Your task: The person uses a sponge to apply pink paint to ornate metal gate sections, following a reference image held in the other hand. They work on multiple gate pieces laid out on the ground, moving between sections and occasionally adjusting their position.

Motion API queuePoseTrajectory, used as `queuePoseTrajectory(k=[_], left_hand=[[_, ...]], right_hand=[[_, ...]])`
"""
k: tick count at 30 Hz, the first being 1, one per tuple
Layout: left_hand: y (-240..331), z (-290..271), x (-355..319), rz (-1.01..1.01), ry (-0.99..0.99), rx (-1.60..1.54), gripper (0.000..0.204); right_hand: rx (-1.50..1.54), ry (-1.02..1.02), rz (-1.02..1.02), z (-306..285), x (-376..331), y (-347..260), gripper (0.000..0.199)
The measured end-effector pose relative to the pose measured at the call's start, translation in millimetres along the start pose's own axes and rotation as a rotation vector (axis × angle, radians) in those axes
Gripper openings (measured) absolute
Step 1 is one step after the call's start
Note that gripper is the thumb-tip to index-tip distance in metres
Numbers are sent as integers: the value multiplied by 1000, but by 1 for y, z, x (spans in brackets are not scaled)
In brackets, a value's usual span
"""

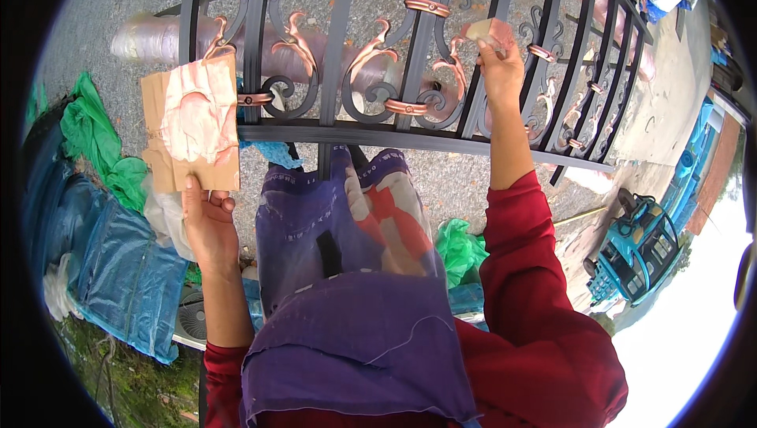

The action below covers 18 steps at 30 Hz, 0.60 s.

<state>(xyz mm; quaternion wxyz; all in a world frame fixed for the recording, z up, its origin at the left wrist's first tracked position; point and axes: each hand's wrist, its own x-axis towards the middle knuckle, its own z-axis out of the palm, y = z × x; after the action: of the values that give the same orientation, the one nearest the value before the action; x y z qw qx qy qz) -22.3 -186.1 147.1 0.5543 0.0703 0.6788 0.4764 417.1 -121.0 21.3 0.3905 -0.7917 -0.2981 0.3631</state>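
My left hand grips the lower edge of a piece of brown cardboard, thumb on top. A wide smear of pinkish copper paint covers most of its face. My right hand is closed round a small sponge-like pad, tan with copper-pink stains. It is over a black metal railing, close to a leaf scroll; whether the pad touches the metal I cannot tell. Several leaves and collars on the railing are copper-coloured, while the bars and curls are black.
Plastic-wrapped rolls lie under the railing on gravelly ground. Green plastic and blue sheeting are at the left. A teal vehicle stands at the right. A purple apron hangs in front of me.
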Motion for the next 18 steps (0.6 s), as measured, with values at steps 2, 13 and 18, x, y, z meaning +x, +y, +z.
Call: queuePoseTrajectory(k=[2, 13, 18], left_hand=[[0, 0, 0, -17, -33, 6, 34], [1, 2, 3, -16, -16, 5, 33], [2, 4, 2, -14, -19, -12, 32]], right_hand=[[76, -18, -21, 6, 4, 0, 31], [78, -99, -205, 35, 14, -18, 25], [-4, -22, -287, 30, 26, 0, 28]])
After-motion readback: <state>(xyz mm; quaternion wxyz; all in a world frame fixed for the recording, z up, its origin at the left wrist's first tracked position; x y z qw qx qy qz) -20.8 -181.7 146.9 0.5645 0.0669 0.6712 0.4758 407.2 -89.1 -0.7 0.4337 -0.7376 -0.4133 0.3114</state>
